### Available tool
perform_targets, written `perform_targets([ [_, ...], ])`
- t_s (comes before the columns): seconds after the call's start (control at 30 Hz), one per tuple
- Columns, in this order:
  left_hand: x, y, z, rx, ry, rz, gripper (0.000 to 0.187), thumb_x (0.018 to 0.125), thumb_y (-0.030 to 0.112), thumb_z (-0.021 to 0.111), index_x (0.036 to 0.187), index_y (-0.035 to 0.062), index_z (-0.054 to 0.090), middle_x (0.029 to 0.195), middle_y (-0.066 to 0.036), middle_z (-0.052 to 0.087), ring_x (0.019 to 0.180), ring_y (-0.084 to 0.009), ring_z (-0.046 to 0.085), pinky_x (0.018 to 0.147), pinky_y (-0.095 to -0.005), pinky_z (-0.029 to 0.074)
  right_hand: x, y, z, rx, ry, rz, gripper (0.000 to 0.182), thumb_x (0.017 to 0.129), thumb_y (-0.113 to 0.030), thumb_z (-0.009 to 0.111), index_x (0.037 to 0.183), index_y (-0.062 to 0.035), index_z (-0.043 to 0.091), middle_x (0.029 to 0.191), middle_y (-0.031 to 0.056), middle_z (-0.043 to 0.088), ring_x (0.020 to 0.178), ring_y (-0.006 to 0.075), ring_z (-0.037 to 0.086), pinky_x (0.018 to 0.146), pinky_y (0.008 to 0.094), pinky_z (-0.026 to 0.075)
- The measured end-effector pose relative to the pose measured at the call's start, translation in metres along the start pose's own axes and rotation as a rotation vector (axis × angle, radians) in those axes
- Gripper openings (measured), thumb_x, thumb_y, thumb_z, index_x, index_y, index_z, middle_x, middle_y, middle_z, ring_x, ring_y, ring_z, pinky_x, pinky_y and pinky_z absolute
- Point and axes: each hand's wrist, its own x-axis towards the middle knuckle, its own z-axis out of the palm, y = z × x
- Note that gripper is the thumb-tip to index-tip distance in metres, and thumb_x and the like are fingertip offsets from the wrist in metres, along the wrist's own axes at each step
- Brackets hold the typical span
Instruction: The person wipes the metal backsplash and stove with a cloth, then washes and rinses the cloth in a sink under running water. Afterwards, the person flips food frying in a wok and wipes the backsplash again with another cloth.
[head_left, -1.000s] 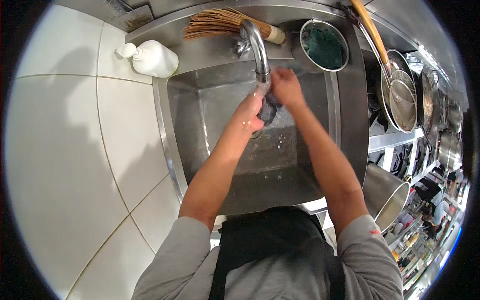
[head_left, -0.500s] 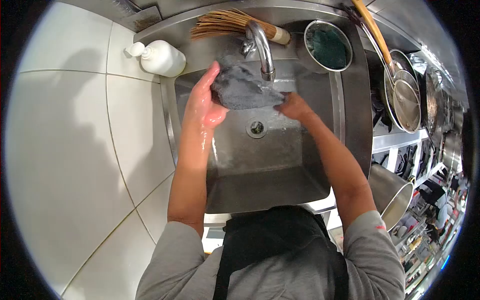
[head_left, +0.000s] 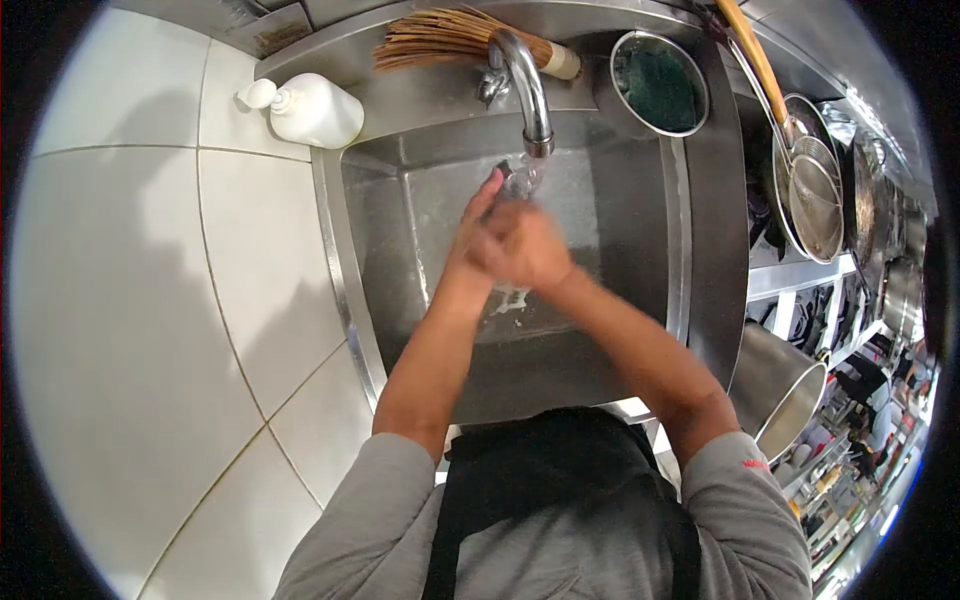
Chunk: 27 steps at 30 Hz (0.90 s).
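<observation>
Over the sink (head_left: 630, 330), my two hands are pressed together just below the tap (head_left: 535, 100), in its running water (head_left: 525, 178). A dark scrap of the wet grey cloth (head_left: 503, 169) pokes out above my left fingers; the rest is hidden between the hands. My left hand (head_left: 474, 240) is closed round the bunched cloth. Lying across it, my right hand (head_left: 535, 245) is curled over the cloth and smeared by motion. Some white suds (head_left: 511, 299) lie on the sink floor below the hands.
A white pump bottle (head_left: 318, 110) stands at the back left corner. Behind the tap lies a stick brush (head_left: 470, 40). A bowl with a green scouring pad (head_left: 660, 90) sits back right. Strainers (head_left: 815, 200) and a steel pot (head_left: 780, 385) are at the right.
The cloth was spread between my hands and is now bunched up, mostly hidden. My right hand has moved left onto my left hand, which has shifted right and down.
</observation>
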Motion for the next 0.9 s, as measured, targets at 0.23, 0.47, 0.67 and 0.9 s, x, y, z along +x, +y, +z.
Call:
perform_targets([
  [0.23, 0.009, -0.027, -0.011, 0.201, 0.177, 0.28, 0.037, 0.105, 0.04, 0.055, 0.119, 0.0082, 0.065, 0.12, -0.012, 0.068, 0.109, -0.0244, 0.067, 0.099, -0.0455, 0.054, -0.005, 0.004, 0.004, -0.074, 0.061, -0.029, 0.039, 0.084, -0.041, 0.068, 0.077, -0.0026, 0.074, 0.099, 0.0241, 0.073, 0.087, 0.0454, 0.069, 0.079, 0.0508, 0.056],
  [0.47, 0.031, -0.029, 0.011, 0.275, 0.322, 0.087, 0.041, 0.105, 0.039, 0.051, 0.129, 0.007, 0.06, 0.119, -0.014, 0.067, 0.109, -0.0275, 0.066, 0.098, -0.0442, 0.054, 0.018, 0.048, 0.012, -0.117, 0.272, 0.16, 0.036, 0.084, -0.04, 0.068, 0.076, -0.005, 0.075, 0.096, 0.0244, 0.073, 0.085, 0.0446, 0.069, 0.078, 0.0518, 0.056],
  [0.67, 0.004, -0.022, 0.031, 0.188, 0.248, 0.069, 0.04, 0.106, 0.044, 0.048, 0.121, 0.0104, 0.063, 0.106, -0.009, 0.069, 0.101, -0.0232, 0.067, 0.092, -0.0408, 0.055, -0.003, 0.032, 0.008, -0.048, 0.103, -0.151, 0.034, 0.082, -0.039, 0.072, 0.081, -0.0055, 0.076, 0.089, 0.0224, 0.073, 0.085, 0.0435, 0.069, 0.081, 0.0506, 0.055],
  [0.9, -0.033, 0.049, -0.045, 0.996, 0.607, 0.557, 0.046, 0.095, 0.036, 0.075, 0.121, -0.0017, 0.068, 0.12, -0.006, 0.068, 0.108, -0.0143, 0.059, 0.095, -0.0316, 0.046, -0.014, 0.063, -0.076, -0.397, 0.131, -0.187, 0.026, 0.084, -0.029, 0.072, 0.098, -0.007, 0.075, 0.104, 0.0167, 0.068, 0.115, 0.0356, 0.061, 0.102, 0.0457, 0.046],
])
